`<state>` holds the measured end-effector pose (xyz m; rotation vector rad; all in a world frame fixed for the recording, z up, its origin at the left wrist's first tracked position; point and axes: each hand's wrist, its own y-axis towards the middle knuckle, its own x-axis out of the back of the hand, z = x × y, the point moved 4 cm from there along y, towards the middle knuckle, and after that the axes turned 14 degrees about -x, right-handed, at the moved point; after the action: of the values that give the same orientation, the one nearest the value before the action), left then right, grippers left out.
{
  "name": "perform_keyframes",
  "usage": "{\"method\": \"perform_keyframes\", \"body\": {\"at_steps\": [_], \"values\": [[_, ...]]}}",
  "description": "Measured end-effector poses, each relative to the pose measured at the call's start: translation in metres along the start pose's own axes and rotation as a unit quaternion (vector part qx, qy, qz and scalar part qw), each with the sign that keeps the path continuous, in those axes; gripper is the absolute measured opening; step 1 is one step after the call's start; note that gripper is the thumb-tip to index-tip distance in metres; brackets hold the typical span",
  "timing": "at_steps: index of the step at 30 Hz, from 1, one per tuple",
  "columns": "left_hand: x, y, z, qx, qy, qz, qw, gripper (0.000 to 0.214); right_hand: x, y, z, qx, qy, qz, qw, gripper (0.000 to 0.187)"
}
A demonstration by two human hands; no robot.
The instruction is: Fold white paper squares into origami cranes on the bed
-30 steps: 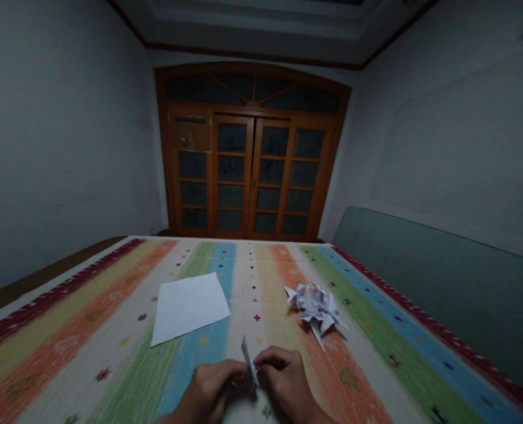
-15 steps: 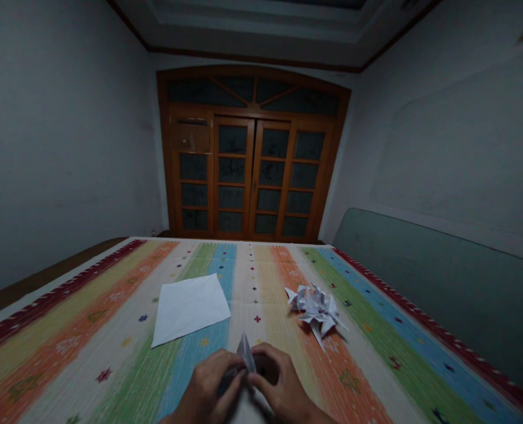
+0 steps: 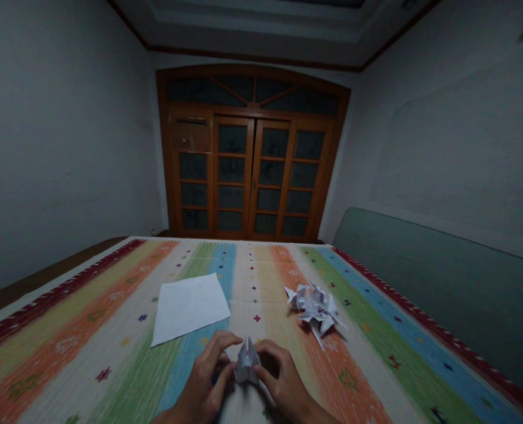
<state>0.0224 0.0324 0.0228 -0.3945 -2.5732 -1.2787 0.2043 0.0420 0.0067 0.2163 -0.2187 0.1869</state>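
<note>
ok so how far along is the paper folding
A spiky folded paper figure looks finished. In hand is a small folded paper piece, held between the left hand and right hand. Left over is a flat white paper sheet, showing no folds.

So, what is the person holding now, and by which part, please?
A folded white paper shape, pinched at its sides by the left hand and right hand.

Dim room, grey walls [image 3: 62, 135]; wooden glazed double doors [image 3: 251, 171] ahead; green panel [image 3: 433, 288] along right wall.
</note>
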Motion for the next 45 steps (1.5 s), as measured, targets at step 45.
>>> {"method": "perform_keyframes", "body": {"at_steps": [45], "values": [[0.007, 0.015, -0.026, -0.137, 0.131, 0.117, 0.975, 0.014, -0.001, -0.007, 0.008, 0.059, -0.087, -0.036, 0.994, 0.019]]}}
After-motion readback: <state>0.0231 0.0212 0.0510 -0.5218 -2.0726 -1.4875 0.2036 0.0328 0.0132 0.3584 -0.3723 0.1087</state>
